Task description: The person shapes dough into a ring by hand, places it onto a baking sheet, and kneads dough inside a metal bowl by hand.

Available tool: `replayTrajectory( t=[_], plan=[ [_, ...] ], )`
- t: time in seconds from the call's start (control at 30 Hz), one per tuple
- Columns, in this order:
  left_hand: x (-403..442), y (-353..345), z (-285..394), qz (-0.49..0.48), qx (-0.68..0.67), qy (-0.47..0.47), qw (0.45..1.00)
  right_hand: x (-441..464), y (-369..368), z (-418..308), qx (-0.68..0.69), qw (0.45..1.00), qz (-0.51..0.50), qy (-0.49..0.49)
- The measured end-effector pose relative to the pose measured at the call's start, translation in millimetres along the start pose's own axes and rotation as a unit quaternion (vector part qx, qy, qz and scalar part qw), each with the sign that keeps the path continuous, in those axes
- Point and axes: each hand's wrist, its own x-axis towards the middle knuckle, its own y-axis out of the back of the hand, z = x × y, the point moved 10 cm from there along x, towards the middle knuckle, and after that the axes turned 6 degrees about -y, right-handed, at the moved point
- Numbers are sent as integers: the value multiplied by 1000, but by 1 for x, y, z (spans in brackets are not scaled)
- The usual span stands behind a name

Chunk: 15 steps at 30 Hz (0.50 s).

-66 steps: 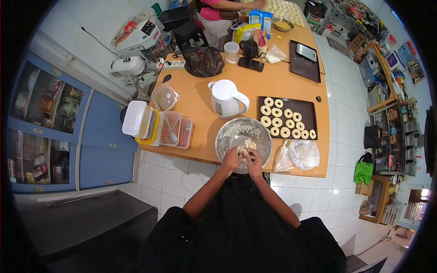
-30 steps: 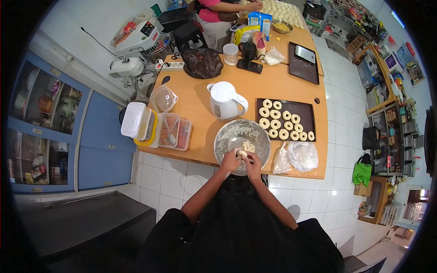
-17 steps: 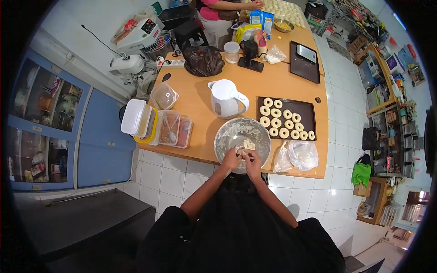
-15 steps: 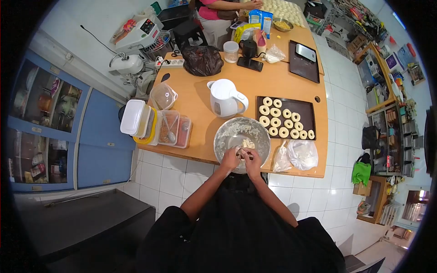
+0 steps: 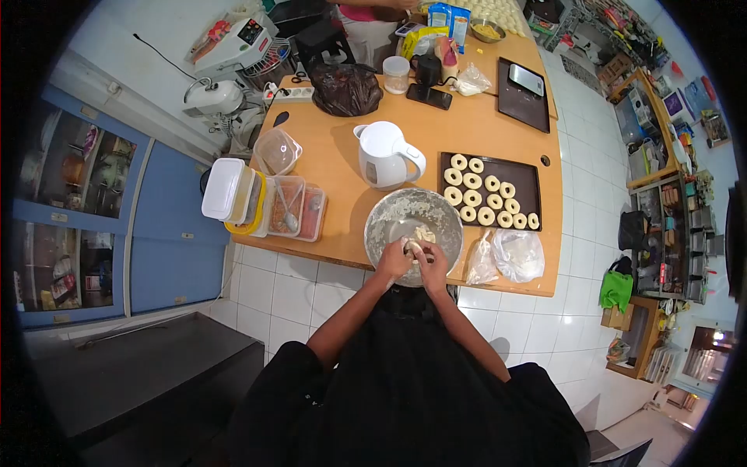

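Both of my hands meet over a metal mixing bowl (image 5: 384,214) at the table's front edge, its inner wall smeared with pale dough. My left hand (image 5: 394,260) is closed, with its fingertips on a small piece of dough (image 5: 412,247). From the other side my right hand (image 5: 432,265) pinches the same piece. Another lump of dough (image 5: 424,233) lies in the bowl just beyond my fingers. Right of the bowl, a dark baking tray (image 5: 523,175) carries several raw dough rings (image 5: 492,184). My fingers partly hide the held dough.
A white electric kettle (image 5: 383,156) stands behind the bowl. Stacked plastic containers (image 5: 226,191) sit on the left. Plastic bags (image 5: 517,255) lie at the front right. A black bag (image 5: 346,89), a jar (image 5: 396,75) and another tray (image 5: 513,109) with a phone are farther back, near another person (image 5: 369,31).
My hands stay together over the bowl, their fingers slightly shifted on the dough. The whole view has tilted a little, so the table sits slightly higher.
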Motion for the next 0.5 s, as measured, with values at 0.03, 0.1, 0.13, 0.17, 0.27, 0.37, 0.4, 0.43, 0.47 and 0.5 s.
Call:
replayTrajectory(
  t=[0.03, 0.1, 0.13, 0.17, 0.27, 0.37, 0.4, 0.43, 0.47, 0.5],
  plan=[
    [0, 2, 1, 9, -3, 2, 1000, -3, 0, 9, 4, 1000, 2, -9],
    [-1, 6, 2, 25, -11, 8, 1000, -1, -2, 20, 4, 1000, -2, -15],
    [1, 4, 1, 41, 23, -41, 998, 0, -4, 21, 0, 1000, -9, -14],
    [3, 2, 1, 57, 58, -90, 993, 0, -6, 22, -3, 1000, -16, -12],
    [0, 4, 10, 75, 117, -138, 981, 5, -4, 6, 3, 1000, -12, 13],
    [3, 10, 4, 59, 28, -76, 995, 1, 0, 1, -27, 1000, 4, -12],
    [5, 8, -1, 49, -24, -44, 998, -1, -1, 9, -4, 1000, 1, -19],
    [5, 7, -2, 52, -29, -42, 997, -2, -3, 21, 19, 999, -1, -27],
    [4, 6, -4, 56, -35, -38, 997, -2, -4, 33, 42, 998, -4, -35],
    [3, 6, -3, 60, -41, -34, 997, -2, -4, 27, 36, 999, -8, -31]
  ],
)
